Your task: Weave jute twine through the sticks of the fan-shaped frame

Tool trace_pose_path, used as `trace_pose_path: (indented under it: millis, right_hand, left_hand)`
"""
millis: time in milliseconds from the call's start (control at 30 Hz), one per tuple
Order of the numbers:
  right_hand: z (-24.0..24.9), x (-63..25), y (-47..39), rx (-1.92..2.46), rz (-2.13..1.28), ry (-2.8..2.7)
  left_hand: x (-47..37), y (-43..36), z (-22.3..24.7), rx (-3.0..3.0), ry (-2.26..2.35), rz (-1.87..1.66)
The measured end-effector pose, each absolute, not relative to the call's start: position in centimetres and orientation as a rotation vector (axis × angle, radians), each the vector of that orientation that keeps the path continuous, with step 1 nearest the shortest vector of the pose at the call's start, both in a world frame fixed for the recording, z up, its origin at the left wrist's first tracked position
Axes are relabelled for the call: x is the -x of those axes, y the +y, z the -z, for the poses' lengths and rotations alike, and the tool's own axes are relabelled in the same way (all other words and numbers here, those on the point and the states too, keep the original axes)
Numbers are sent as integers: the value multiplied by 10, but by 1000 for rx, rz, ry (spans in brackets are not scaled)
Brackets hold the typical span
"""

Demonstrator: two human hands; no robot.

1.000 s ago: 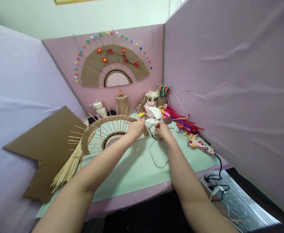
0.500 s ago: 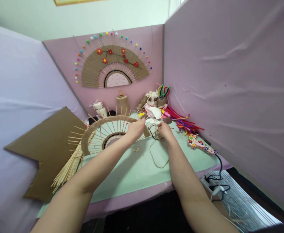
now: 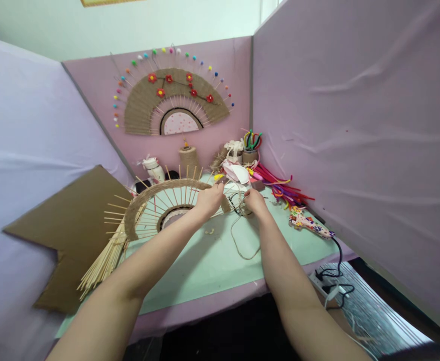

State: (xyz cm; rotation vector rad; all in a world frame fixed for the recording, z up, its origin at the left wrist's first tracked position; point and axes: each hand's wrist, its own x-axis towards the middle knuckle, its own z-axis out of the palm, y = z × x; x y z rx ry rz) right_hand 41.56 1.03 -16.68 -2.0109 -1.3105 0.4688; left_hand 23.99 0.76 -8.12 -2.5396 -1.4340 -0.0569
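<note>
Across the pale green table (image 3: 204, 276), your left hand (image 3: 211, 199) sits on the right side of the stick fan (image 3: 167, 184), its fingertips hidden, so I can't tell that grip! Your right hand (image 3: 255, 202) pinches twine (image 3: 247, 258) just beyond the fan's right end, a loop drooping onto the table below.

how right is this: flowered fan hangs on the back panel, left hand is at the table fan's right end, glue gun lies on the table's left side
The glue gun is misplaced: the head view shows it on the right side of the table, not left. The rest holds: flowered fan on the back panel, left hand at the right end of the table fan.
</note>
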Motion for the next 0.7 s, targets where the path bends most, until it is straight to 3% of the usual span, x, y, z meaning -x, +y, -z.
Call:
trace_pose_path:
  millis: [400,700]
  right_hand:
    - [166,-409,13,1872,-454,-1302]
    - [167,-408,10,1778,-646,-1291]
  left_hand:
    - [-240,5,81,2545,-1425,52]
    - [-242,10,80,2541,-1459,54]
